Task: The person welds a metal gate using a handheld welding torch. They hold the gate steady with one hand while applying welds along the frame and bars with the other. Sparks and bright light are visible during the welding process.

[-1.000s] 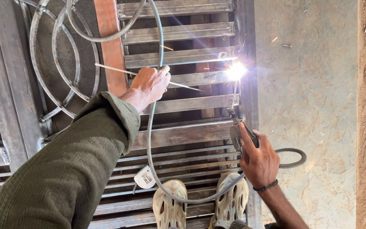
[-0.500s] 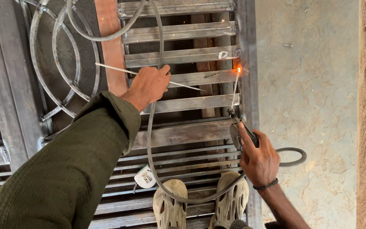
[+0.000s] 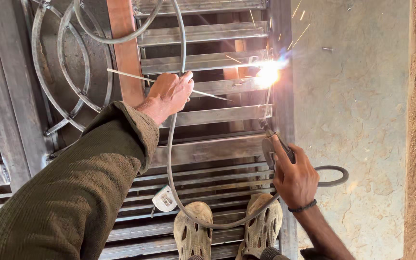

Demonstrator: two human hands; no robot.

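A metal gate [image 3: 203, 115] with flat bars lies across most of the frame, next to a concrete floor [image 3: 357, 96] on the right. The left hand [image 3: 169, 92], near the middle, is closed on thin rods [image 3: 126, 75] and presses on a bar. The right hand [image 3: 294, 175], lower right, is wrapped tight around a welding holder [image 3: 270, 147], and a bright spark [image 3: 268, 72] glows at the upper right.

No packages, signs or screens show. The one possible label is a small white tag [image 3: 163, 199] with a dark mark, roughly rounded, lying on the slats low in the view beside the grey cable [image 3: 170, 159]; its print is unreadable.
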